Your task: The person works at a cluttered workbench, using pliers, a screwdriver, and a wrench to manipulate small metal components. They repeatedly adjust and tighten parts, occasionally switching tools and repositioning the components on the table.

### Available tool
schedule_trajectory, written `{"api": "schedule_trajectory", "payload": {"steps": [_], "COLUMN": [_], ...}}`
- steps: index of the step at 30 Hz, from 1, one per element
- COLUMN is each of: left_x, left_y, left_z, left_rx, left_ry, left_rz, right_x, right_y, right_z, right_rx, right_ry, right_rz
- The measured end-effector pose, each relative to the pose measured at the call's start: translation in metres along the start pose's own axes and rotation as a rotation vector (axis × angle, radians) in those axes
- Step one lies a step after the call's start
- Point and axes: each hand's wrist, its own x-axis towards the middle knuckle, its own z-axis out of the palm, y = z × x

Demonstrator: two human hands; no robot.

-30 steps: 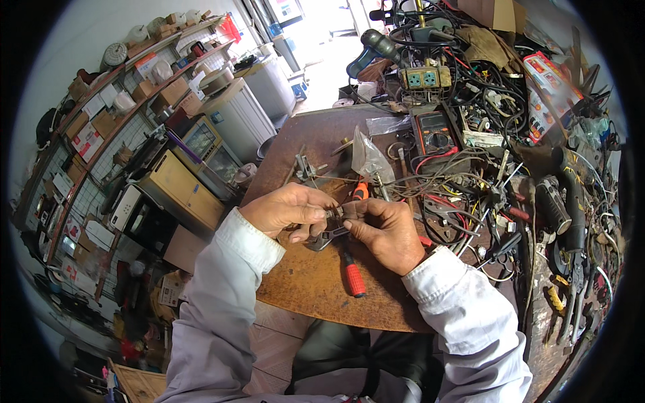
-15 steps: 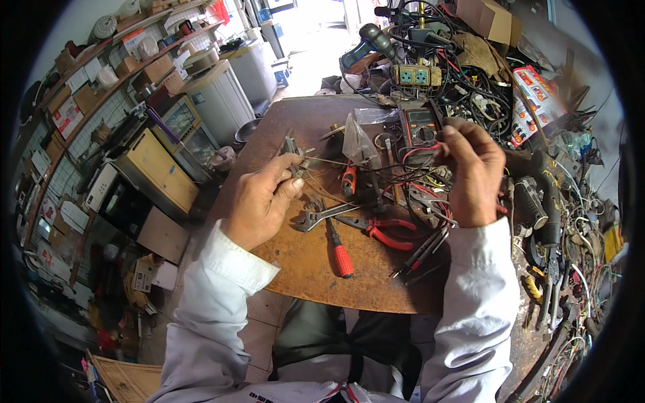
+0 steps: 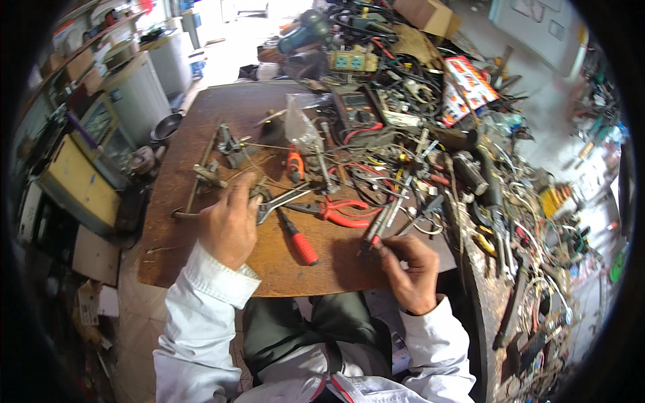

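Here at the near right of the wooden tabletop, the slim tools are being reached by the right hand; their long axis is set on a slant, near ends pointed down-left toward the table's front edge, far ends up-right into the wires. The thumb and forefinger are bent close together by a red part; whether anything is clamped cannot be told. Over to the left: the left hand is held above the board, fingers pointed forward, thumb near them, any grip hidden. Just beside it, the adjustable wrench is slanted up-right, its head toward the hand. The red-handled screwdriver is laid handle toward the front, and the red-handled pliers are pointed left.
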Motion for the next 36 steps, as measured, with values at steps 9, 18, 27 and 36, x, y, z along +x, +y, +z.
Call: {"api": "schedule_trajectory", "payload": {"steps": [9, 18, 27, 36], "left_x": [-0.008, -0.004, -0.017, -0.054], "left_y": [0.002, 0.01, 0.01, 0.025], "left_z": [0.0, -0.005, -0.017, -0.015], "left_rx": [-0.032, -0.155, 0.001, 0.139], "left_ry": [-0.029, -0.049, -0.12, -0.193], "left_rz": [0.04, 0.01, -0.048, -0.071], "right_x": [-0.011, 0.076, 0.075, -0.044], "right_y": [0.009, 0.073, 0.01, -0.036], "right_z": [-0.017, -0.08, -0.096, -0.02], "right_rx": [-0.514, -1.335, -1.055, -0.035], "right_ry": [0.181, -0.112, 0.084, -0.293], "right_rz": [-0.212, -0.408, -0.499, 0.097]}}
